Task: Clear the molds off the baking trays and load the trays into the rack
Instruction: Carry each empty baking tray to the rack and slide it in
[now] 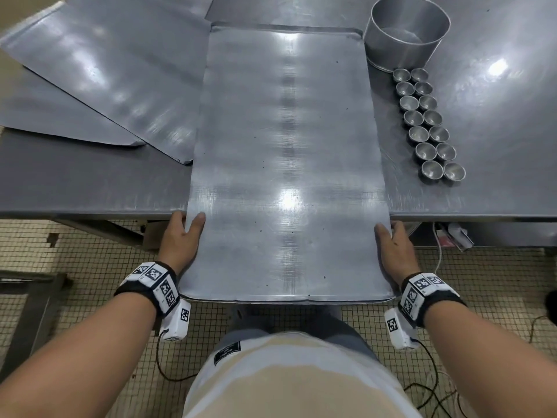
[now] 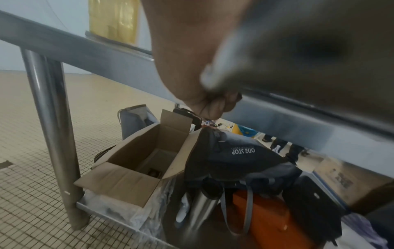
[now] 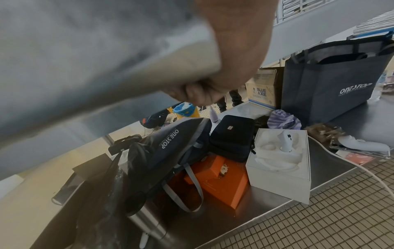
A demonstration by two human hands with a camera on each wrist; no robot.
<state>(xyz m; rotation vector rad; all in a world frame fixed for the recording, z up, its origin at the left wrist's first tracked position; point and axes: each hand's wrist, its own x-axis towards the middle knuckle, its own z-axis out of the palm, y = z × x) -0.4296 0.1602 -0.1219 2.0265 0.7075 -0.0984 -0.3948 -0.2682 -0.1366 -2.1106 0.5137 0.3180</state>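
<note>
A long bare baking tray (image 1: 286, 164) lies lengthwise on the steel table, its near end hanging out over the table's front edge. My left hand (image 1: 184, 236) grips the tray's left edge, thumb on top and fingers (image 2: 215, 107) curled under the tray (image 2: 298, 50). My right hand (image 1: 391, 242) grips the right edge the same way, fingers (image 3: 196, 92) curled beneath the tray (image 3: 95, 50). Several small metal cup molds (image 1: 428, 122) stand in two rows on the table to the tray's right.
A large round metal pan (image 1: 407, 34) stands at the back right. More flat trays (image 1: 105, 70) lie overlapped at the left. Under the table a lower shelf (image 3: 266, 202) holds bags, boxes and a flask. Tiled floor is below me.
</note>
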